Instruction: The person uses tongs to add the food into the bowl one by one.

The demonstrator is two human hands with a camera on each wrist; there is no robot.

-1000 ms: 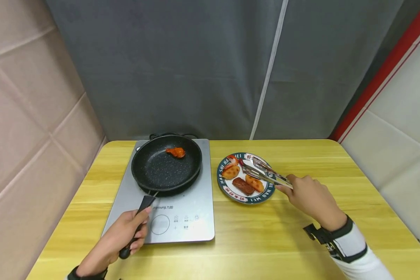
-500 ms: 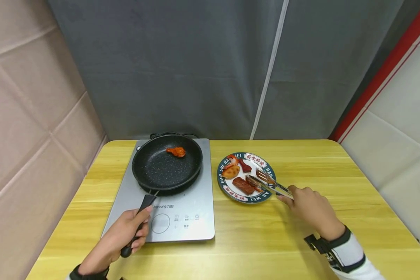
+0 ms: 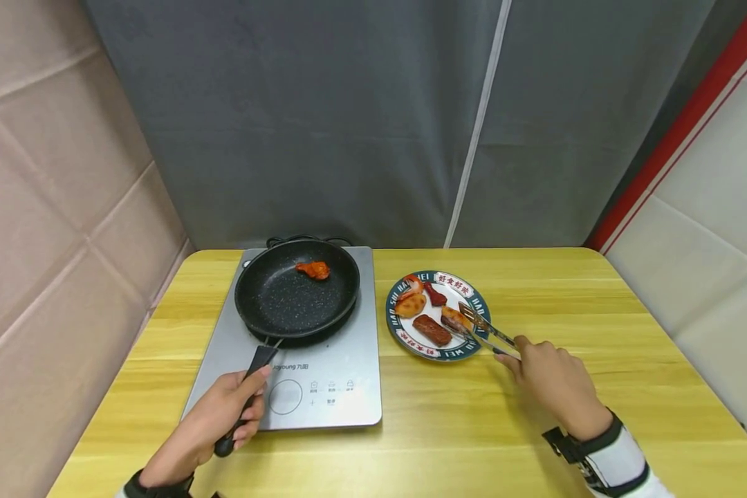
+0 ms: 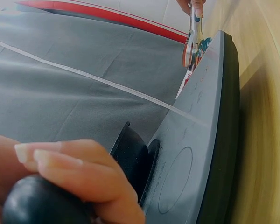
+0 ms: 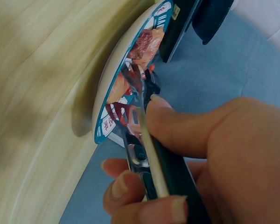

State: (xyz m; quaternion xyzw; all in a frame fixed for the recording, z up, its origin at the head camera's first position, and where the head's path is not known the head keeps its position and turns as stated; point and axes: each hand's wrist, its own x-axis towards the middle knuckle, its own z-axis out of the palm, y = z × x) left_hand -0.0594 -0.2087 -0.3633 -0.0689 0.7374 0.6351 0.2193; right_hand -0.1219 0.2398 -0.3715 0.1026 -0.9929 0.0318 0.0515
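My left hand (image 3: 227,409) grips the black handle of a frying pan (image 3: 286,304), which sits on a flat induction cooker. One reddish chicken drumstick (image 3: 313,270) lies in the pan. With my right hand (image 3: 554,380) I hold metal tongs (image 3: 501,337) by their arms. The tong tips are spread over the right part of a patterned plate (image 3: 404,340), either side of a golden-brown piece (image 3: 456,317); whether they touch it I cannot tell. Also on that plate lie a brown slab of meat (image 3: 432,330), another golden piece (image 3: 410,306), a shrimp (image 3: 413,284) and a dark red piece (image 3: 436,295).
The silver induction cooker (image 3: 355,408) stands on the left of a wooden table (image 3: 436,436), with a black cable (image 3: 308,238) behind it. A grey curtain (image 3: 324,124) hangs along the back edge. Pale padded walls (image 3: 62,277) rise at the sides.
The tongs have swung from the upper right of the plate down to the golden piece on its right side. My left hand and the pan have stayed nearly still.
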